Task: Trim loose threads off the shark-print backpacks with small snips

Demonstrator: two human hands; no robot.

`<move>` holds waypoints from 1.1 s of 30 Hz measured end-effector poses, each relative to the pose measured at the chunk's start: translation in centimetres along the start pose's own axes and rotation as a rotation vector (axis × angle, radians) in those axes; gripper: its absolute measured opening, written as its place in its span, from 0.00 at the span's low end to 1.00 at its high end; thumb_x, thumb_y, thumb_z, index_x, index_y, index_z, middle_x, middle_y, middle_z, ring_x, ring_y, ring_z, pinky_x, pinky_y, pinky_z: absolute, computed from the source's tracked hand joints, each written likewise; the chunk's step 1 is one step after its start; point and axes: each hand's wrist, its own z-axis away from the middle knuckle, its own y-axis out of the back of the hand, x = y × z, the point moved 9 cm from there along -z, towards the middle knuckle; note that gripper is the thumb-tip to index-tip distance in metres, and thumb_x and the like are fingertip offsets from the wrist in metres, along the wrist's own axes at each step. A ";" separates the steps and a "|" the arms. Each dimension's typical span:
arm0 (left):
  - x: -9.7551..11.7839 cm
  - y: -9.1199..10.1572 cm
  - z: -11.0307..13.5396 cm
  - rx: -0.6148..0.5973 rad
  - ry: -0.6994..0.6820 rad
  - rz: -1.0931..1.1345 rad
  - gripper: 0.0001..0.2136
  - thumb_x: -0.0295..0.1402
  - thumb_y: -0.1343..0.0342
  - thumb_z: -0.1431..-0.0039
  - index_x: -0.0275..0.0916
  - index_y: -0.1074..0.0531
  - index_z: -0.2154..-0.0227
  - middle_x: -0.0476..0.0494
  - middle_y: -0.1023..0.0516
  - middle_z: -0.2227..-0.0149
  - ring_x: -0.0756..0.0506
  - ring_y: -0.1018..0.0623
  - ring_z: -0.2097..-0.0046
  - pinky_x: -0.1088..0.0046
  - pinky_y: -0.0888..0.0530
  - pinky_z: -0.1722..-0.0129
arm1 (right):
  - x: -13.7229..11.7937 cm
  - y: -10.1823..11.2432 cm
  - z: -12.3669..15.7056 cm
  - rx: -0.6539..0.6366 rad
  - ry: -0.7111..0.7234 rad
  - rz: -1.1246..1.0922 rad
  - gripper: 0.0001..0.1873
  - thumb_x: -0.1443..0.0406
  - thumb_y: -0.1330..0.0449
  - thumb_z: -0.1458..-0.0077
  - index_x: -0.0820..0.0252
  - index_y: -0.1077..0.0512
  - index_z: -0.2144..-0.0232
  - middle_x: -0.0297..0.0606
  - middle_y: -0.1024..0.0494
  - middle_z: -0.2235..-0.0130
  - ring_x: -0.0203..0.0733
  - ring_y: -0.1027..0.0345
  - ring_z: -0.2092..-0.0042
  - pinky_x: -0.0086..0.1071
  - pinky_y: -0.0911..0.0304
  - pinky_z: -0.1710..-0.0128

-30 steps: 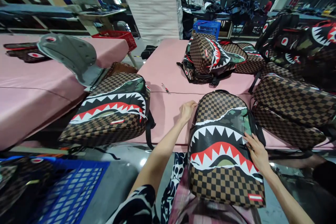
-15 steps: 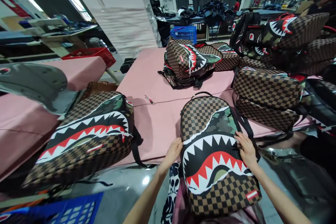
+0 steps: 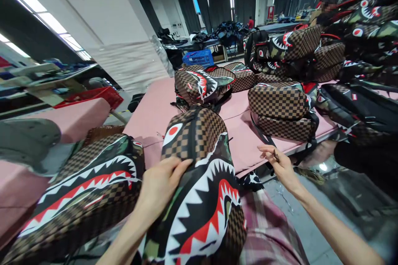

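A checkered backpack (image 3: 205, 198) with a printed shark mouth leans upright in front of me, turned so its zipped side and a red-and-white eye show. My left hand (image 3: 164, 184) grips that side near the zipper, thumb lying on the surface. Off to the right of the bag, my right hand (image 3: 280, 167) is raised and apart from it. Its fingers are curled around a small dark object (image 3: 275, 155), too small to name. Another shark-mouth backpack (image 3: 90, 186) lies on its side at the left.
Several more backpacks stand on the pink table (image 3: 149, 107), among them a checkered one (image 3: 278, 103) and a far one (image 3: 202, 85). A red crate (image 3: 93, 97) and a blue crate (image 3: 197, 58) are further back. At the right, a co-worker's dark sleeve (image 3: 360, 157) reaches in.
The backpack has turned and shifted left, showing its zipped side. My left hand has moved up along it. My right hand has let go of the bag and moved away.
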 end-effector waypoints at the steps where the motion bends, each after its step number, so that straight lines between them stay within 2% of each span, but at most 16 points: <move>1: 2.2 -0.6 -0.8 -0.005 0.000 -0.118 0.20 0.46 0.57 0.42 0.39 0.36 0.83 0.48 0.30 0.78 0.47 0.30 0.72 0.74 0.38 0.71 | -2.5 -0.6 -0.3 -0.043 0.058 -0.024 0.13 0.62 0.52 0.39 0.56 0.29 0.59 0.41 0.28 0.53 0.36 0.31 0.63 0.33 0.35 0.60; 3: 6.2 -2.8 -2.0 -0.027 0.007 -0.288 0.19 0.42 0.58 0.40 0.37 0.31 0.78 0.43 0.26 0.73 0.45 0.27 0.68 0.72 0.37 0.70 | -6.6 -2.4 -0.8 -0.133 0.163 -0.042 0.10 0.65 0.49 0.41 0.57 0.28 0.62 0.40 0.26 0.57 0.37 0.31 0.59 0.32 0.36 0.58; 5: 9.2 -5.4 -2.7 -0.069 -0.003 -0.325 0.18 0.39 0.58 0.38 0.36 0.27 0.73 0.39 0.24 0.69 0.43 0.25 0.66 0.71 0.36 0.70 | -8.6 -4.4 -1.5 -0.205 0.198 -0.038 0.08 0.66 0.46 0.44 0.57 0.28 0.62 0.39 0.25 0.58 0.38 0.32 0.58 0.32 0.37 0.58; 7: 11.1 -7.4 -2.7 -0.099 -0.021 -0.277 0.14 0.34 0.57 0.39 0.37 0.27 0.69 0.39 0.24 0.68 0.42 0.25 0.65 0.71 0.35 0.70 | -8.7 -5.9 -2.3 -0.210 0.160 -0.036 0.07 0.66 0.46 0.45 0.58 0.29 0.63 0.37 0.25 0.60 0.38 0.32 0.60 0.31 0.37 0.60; 9: 11.6 -8.0 -2.3 -0.072 -0.032 -0.236 0.12 0.29 0.57 0.40 0.37 0.27 0.66 0.39 0.25 0.67 0.42 0.25 0.64 0.71 0.34 0.69 | -7.7 -6.6 -2.9 -0.185 0.103 -0.031 0.07 0.66 0.48 0.44 0.59 0.31 0.66 0.36 0.26 0.64 0.37 0.32 0.63 0.30 0.38 0.63; 12: 10.5 -7.1 -0.8 0.055 -0.050 -0.165 0.11 0.26 0.58 0.40 0.35 0.30 0.63 0.38 0.27 0.64 0.43 0.26 0.63 0.69 0.32 0.68 | -6.3 -8.0 -2.6 -0.230 0.071 0.055 0.07 0.65 0.50 0.43 0.59 0.32 0.67 0.34 0.27 0.68 0.36 0.34 0.67 0.29 0.40 0.66; 14: 9.0 -6.2 0.4 0.137 -0.052 -0.040 0.11 0.25 0.60 0.40 0.36 0.32 0.62 0.39 0.29 0.62 0.45 0.26 0.64 0.70 0.31 0.67 | -6.1 -9.6 -1.8 -0.310 0.133 0.191 0.06 0.68 0.48 0.45 0.59 0.32 0.66 0.35 0.27 0.67 0.37 0.34 0.66 0.30 0.41 0.66; 17: 5.9 -5.4 2.1 0.195 -0.024 0.163 0.10 0.26 0.60 0.40 0.36 0.33 0.63 0.42 0.30 0.63 0.47 0.26 0.64 0.70 0.29 0.66 | -6.4 -12.4 -0.5 -0.441 0.258 0.396 0.10 0.73 0.47 0.51 0.60 0.32 0.66 0.37 0.27 0.64 0.38 0.34 0.64 0.29 0.43 0.67; 20: 3.2 -5.3 3.8 0.118 0.027 0.308 0.09 0.27 0.60 0.41 0.36 0.34 0.65 0.44 0.30 0.66 0.48 0.26 0.68 0.70 0.28 0.67 | -7.4 -14.6 0.5 -0.593 0.341 0.471 0.10 0.74 0.47 0.51 0.61 0.31 0.67 0.36 0.27 0.65 0.37 0.34 0.65 0.28 0.44 0.67; 23: 1.6 -5.5 6.1 -0.085 0.103 0.383 0.09 0.27 0.60 0.41 0.36 0.34 0.64 0.46 0.29 0.68 0.50 0.25 0.73 0.73 0.28 0.71 | -9.0 -15.8 2.4 -0.771 0.444 0.548 0.07 0.70 0.46 0.48 0.59 0.30 0.65 0.35 0.27 0.65 0.37 0.33 0.66 0.28 0.46 0.69; 25: 1.8 -5.0 7.3 -0.194 0.080 0.276 0.09 0.27 0.60 0.41 0.37 0.34 0.65 0.47 0.28 0.70 0.50 0.25 0.72 0.75 0.29 0.72 | -9.9 -16.0 4.1 -0.860 0.529 0.641 0.08 0.67 0.45 0.47 0.58 0.31 0.63 0.36 0.27 0.64 0.38 0.34 0.67 0.30 0.48 0.70; 28: 3.5 -3.7 7.5 -0.277 -0.096 -0.152 0.04 0.29 0.52 0.42 0.38 0.33 0.66 0.46 0.26 0.67 0.47 0.24 0.67 0.74 0.31 0.71 | -10.9 -15.8 5.8 -0.890 0.624 0.776 0.09 0.67 0.44 0.48 0.59 0.32 0.62 0.40 0.29 0.61 0.40 0.35 0.66 0.32 0.49 0.70; 30: 4.6 -3.8 6.8 -0.331 -0.209 -0.386 0.07 0.33 0.45 0.46 0.39 0.33 0.64 0.45 0.26 0.63 0.44 0.24 0.64 0.74 0.32 0.72 | -11.0 -15.7 6.1 -0.910 0.618 0.827 0.09 0.66 0.43 0.48 0.61 0.31 0.62 0.43 0.29 0.62 0.42 0.34 0.65 0.32 0.49 0.70; 33: 5.3 -5.1 5.3 -0.407 -0.298 -0.484 0.15 0.38 0.40 0.49 0.38 0.34 0.62 0.44 0.26 0.62 0.43 0.24 0.64 0.74 0.34 0.74 | -10.4 -15.8 6.2 -1.016 0.532 0.817 0.08 0.65 0.41 0.50 0.60 0.30 0.65 0.40 0.26 0.68 0.41 0.33 0.69 0.31 0.53 0.74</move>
